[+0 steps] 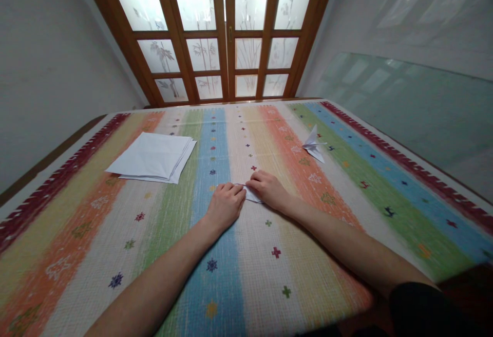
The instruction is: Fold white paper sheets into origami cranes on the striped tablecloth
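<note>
A small folded piece of white paper (252,195) lies on the striped tablecloth between my two hands, mostly covered by them. My left hand (228,202) grips its left side, fingers curled over the edge. On its right side, my right hand (267,188) pinches the upper edge with bent fingers. Farther off to the right stands a folded paper crane (315,145), apart from both hands. To the left rests a loose stack of white paper sheets (154,154), its edges slightly uneven.
The striped, patterned tablecloth (211,285) covers the table. Beyond its far edge is a wooden door (227,34) with frosted panes. A wall stands at the left, and a glass panel (404,106) leans along the right wall.
</note>
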`<act>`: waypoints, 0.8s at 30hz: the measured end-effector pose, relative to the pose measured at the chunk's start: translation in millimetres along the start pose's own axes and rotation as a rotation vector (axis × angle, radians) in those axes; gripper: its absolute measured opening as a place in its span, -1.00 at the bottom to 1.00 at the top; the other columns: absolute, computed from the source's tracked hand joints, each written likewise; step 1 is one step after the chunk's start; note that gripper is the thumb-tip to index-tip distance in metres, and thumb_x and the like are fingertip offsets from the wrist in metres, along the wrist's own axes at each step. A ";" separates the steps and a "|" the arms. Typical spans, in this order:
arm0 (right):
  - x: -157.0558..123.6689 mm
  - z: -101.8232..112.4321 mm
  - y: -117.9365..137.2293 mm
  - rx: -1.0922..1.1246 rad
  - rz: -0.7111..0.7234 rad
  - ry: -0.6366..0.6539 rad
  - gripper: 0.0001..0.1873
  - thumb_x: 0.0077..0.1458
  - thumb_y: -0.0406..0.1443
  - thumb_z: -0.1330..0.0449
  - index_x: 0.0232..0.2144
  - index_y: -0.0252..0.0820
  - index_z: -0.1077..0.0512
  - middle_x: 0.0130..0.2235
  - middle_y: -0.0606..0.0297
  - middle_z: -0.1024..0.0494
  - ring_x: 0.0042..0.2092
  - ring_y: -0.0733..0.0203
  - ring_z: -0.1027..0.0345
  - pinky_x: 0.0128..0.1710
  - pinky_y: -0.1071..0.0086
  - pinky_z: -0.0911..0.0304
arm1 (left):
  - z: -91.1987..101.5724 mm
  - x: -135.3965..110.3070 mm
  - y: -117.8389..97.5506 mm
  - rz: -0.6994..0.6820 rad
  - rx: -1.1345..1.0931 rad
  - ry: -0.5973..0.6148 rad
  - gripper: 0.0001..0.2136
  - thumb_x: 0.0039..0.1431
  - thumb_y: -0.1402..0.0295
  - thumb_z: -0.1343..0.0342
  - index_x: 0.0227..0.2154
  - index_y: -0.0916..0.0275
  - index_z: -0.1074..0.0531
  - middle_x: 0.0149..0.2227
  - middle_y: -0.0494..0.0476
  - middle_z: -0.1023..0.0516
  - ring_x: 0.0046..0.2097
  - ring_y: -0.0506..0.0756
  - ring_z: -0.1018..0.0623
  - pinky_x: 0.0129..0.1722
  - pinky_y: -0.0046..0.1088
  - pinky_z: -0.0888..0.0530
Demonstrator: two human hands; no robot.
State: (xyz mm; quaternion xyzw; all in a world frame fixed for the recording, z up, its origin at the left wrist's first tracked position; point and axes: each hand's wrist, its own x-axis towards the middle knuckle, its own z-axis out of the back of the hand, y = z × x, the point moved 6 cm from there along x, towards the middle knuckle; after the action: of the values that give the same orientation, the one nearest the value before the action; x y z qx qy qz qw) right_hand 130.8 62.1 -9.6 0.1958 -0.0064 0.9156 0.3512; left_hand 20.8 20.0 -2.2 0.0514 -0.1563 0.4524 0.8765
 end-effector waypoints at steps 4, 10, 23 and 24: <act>-1.7 1.9 7.7 -0.137 0.090 0.055 -0.84 0.23 -0.41 -0.11 -0.32 -0.27 -0.51 -0.31 0.14 -0.49 -0.28 0.16 -0.25 -0.29 0.34 -0.11 | -0.9 -1.1 1.1 0.034 -0.011 -0.004 -0.83 0.29 0.40 0.03 -0.29 0.26 -0.48 -0.25 0.19 -0.55 -0.21 0.15 -0.48 -0.21 -0.28 -0.38; -2.3 1.8 9.6 -0.178 0.163 0.091 -0.81 0.26 -0.40 -0.07 -0.30 -0.27 -0.49 -0.31 0.16 -0.50 -0.28 0.16 -0.25 -0.29 0.34 -0.10 | -0.2 -3.9 4.4 0.073 -0.011 -0.052 -0.84 0.29 0.38 0.01 -0.31 0.26 -0.46 0.00 0.31 -0.44 -0.16 0.16 -0.48 -0.20 -0.30 -0.42; -2.6 -0.4 11.2 -0.200 0.170 0.128 -0.82 0.23 -0.44 -0.07 -0.30 -0.30 -0.48 -0.31 0.13 -0.50 -0.28 0.15 -0.26 -0.31 0.32 -0.11 | 1.4 -3.1 -3.5 0.063 0.072 -0.006 -0.78 0.30 0.40 0.07 -0.26 0.32 -0.48 -0.14 0.35 -0.55 -0.14 0.22 -0.49 -0.16 -0.19 -0.36; -2.6 0.2 11.7 -0.200 0.173 0.129 -0.82 0.23 -0.44 -0.07 -0.30 -0.30 -0.48 -0.31 0.13 -0.50 -0.29 0.15 -0.25 -0.31 0.32 -0.12 | 2.4 -3.2 -3.8 0.065 0.077 -0.013 -0.78 0.30 0.39 0.07 -0.26 0.32 -0.48 -0.15 0.35 -0.55 -0.10 0.24 -0.48 -0.12 -0.16 -0.35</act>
State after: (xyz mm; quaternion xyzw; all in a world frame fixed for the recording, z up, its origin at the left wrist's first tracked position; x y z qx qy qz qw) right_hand 125.1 51.6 -9.0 0.0992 -0.0916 0.9479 0.2885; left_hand 21.7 14.7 -0.8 0.0829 -0.1463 0.4858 0.8578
